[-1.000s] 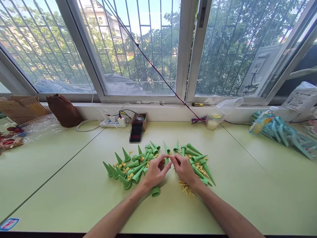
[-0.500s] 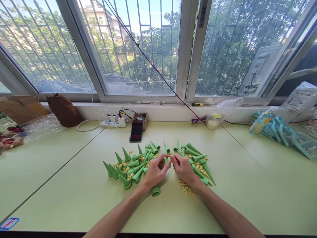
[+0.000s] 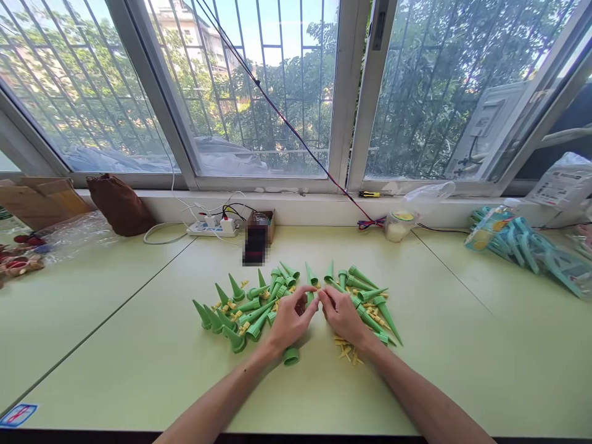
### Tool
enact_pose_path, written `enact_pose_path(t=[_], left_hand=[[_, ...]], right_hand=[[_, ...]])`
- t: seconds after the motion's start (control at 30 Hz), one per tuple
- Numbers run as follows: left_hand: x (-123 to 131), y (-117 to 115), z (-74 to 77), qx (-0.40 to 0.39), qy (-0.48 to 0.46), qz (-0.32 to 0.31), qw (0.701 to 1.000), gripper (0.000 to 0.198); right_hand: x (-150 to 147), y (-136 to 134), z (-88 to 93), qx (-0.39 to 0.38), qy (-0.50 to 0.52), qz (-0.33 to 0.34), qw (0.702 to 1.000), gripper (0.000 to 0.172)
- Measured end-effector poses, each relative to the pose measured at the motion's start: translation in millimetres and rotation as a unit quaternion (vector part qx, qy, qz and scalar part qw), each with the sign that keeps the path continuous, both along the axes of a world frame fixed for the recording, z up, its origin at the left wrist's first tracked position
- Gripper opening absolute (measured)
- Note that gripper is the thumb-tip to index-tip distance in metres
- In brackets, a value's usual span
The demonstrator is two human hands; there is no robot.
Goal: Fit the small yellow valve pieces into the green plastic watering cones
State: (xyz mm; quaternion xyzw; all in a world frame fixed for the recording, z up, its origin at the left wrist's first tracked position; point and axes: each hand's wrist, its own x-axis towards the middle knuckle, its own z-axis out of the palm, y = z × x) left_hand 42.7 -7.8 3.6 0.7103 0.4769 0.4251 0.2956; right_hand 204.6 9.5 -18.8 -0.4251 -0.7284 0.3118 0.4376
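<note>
My left hand [image 3: 290,317] and my right hand [image 3: 343,313] meet fingertip to fingertip above the middle of the table. The left thumb and forefinger curve into a loop, and the right fingers pinch close together. Whatever lies between the fingertips is too small and covered to make out. Green hollow plastic spikes [image 3: 261,312] lie and stand to the left of my hands; more green spikes [image 3: 365,295] lie to the right. Small yellow plastic pieces [image 3: 243,328] are mixed among them. Beside my right wrist is a little pile of pointed yellow pieces [image 3: 346,351]. A green cap [image 3: 291,356] lies near my left wrist.
At the back stand a power strip [image 3: 213,229], a small cardboard box [image 3: 268,227] and a jar [image 3: 398,227] in a plastic bag. Light-blue plastic parts [image 3: 522,243] are heaped at the right. A brown bag [image 3: 119,206] leans at the back left.
Almost nothing differs. My hands stay together in the same place, with only a very slight shift of the fingers.
</note>
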Motion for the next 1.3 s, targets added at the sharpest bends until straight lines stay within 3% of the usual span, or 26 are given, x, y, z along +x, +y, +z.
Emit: enact_pose_path(t=[0.57,1.3], left_hand=[[-1.7,2.9,-4.6,0.007,0.009,-0.007,1.000,0.028],[-2.0,3.6,-3.7,0.018,0.104,-0.032,0.994,0.026]], right_hand=[[0.5,-0.4,2.5,-0.001,-0.010,0.004,1.000,0.037],[2.7,0.7,0.1,0.012,-0.060,0.009,0.998,0.036]])
